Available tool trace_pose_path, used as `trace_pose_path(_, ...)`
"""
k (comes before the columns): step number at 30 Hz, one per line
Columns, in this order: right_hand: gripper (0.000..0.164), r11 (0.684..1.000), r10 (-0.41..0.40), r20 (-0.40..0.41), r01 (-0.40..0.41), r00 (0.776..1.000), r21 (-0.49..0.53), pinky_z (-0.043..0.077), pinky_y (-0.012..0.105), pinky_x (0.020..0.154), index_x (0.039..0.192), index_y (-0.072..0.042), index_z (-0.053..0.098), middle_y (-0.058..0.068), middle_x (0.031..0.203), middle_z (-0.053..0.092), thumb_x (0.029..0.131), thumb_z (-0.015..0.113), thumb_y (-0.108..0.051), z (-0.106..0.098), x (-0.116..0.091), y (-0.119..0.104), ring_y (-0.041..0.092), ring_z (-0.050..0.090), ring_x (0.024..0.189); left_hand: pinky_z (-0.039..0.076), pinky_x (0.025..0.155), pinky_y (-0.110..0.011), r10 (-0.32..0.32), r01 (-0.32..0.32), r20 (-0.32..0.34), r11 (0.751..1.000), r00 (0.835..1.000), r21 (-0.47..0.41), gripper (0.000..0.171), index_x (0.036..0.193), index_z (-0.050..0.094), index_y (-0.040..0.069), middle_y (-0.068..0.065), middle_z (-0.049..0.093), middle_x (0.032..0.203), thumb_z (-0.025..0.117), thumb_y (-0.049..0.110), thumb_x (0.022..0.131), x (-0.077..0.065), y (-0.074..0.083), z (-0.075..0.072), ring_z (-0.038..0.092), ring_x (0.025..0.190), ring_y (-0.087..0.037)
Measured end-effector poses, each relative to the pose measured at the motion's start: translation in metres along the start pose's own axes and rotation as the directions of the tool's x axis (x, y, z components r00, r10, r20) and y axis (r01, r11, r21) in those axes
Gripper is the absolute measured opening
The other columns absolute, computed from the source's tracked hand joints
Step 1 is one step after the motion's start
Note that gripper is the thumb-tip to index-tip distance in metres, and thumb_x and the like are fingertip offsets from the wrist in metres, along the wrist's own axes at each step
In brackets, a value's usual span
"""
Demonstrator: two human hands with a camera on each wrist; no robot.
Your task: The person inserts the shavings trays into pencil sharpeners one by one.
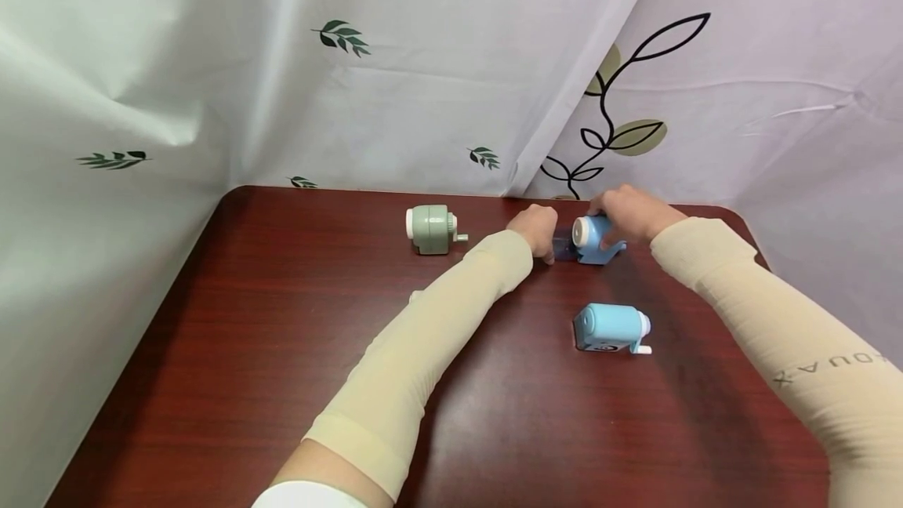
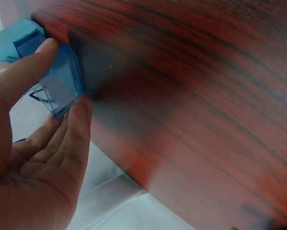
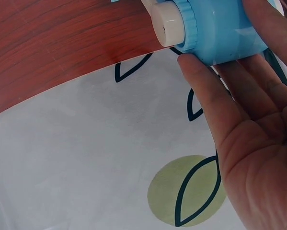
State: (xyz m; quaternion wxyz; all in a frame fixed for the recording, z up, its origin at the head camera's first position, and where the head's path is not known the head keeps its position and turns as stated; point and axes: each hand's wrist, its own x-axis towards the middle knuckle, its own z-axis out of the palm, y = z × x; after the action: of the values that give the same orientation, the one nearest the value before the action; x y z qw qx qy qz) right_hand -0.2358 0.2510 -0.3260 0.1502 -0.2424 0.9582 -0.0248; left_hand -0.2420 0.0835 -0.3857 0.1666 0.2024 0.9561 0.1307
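Note:
A blue hand-crank pencil sharpener (image 1: 598, 240) with a white end stands at the table's far right. My right hand (image 1: 635, 212) grips its body from above and behind; in the right wrist view, thumb and fingers lie on either side of the blue body (image 3: 229, 31). From the left, my left hand (image 1: 534, 227) pinches the sharpener's see-through blue shavings drawer (image 2: 62, 86) between thumb and fingertips. That drawer sticks out past the body, close over the tabletop. Its inner end overlaps the body in the left wrist view.
A green crank sharpener (image 1: 430, 229) stands left of my left hand near the back edge. Nearer me on the right is a light-blue sharpener (image 1: 612, 328) with a white crank. Behind the dark red table (image 1: 247, 320) hangs a white leaf-patterned cloth (image 1: 409, 100).

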Motion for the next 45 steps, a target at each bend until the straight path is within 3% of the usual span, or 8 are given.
trace_pose_path(15, 0.051, 1.0, -0.001, 0.004, 0.001, 1.0, 0.006, 0.055, 0.05, 0.084, 0.111, 0.01, 0.068, 0.022, 0.104, 0.07, 0.069, 0.092, -0.005, -0.001, 0.0, 0.0, 0.034, 0.066, 0.092, 0.054, 0.078, -0.026, 0.006, -0.005, 0.005, 1.0, 1.0, -0.023, 0.039, 0.113, 0.071, 0.013, -0.001, 0.069, 0.115, 0.088, 0.022, 0.078, 0.005, 0.007, 0.004, 0.065, 0.094, -0.012)
trace_pose_path(24, 0.05, 1.0, -0.002, 0.001, 0.002, 1.0, 0.006, 0.054, 0.05, 0.085, 0.111, 0.009, 0.068, 0.022, 0.104, 0.07, 0.069, 0.091, -0.005, -0.001, 0.0, 0.001, 0.034, 0.067, 0.092, 0.053, 0.077, -0.026, 0.009, -0.009, 0.008, 0.999, 1.0, -0.047, 0.039, 0.113, 0.07, 0.012, 0.0, 0.069, 0.108, 0.087, 0.022, 0.08, 0.007, 0.011, 0.006, 0.064, 0.089, -0.012)
trace_pose_path(45, 0.047, 1.0, 0.016, -0.005, -0.016, 1.0, 0.024, 0.054, 0.048, 0.085, 0.11, 0.007, 0.07, 0.018, 0.102, 0.071, 0.069, 0.091, -0.004, 0.001, 0.0, 0.001, 0.032, 0.067, 0.093, 0.053, 0.083, -0.025, 0.012, -0.013, -0.012, 0.998, 1.0, -0.054, 0.049, 0.122, 0.067, 0.012, 0.0, 0.069, 0.111, 0.088, 0.025, 0.079, 0.018, 0.02, 0.016, 0.065, 0.095, -0.012)
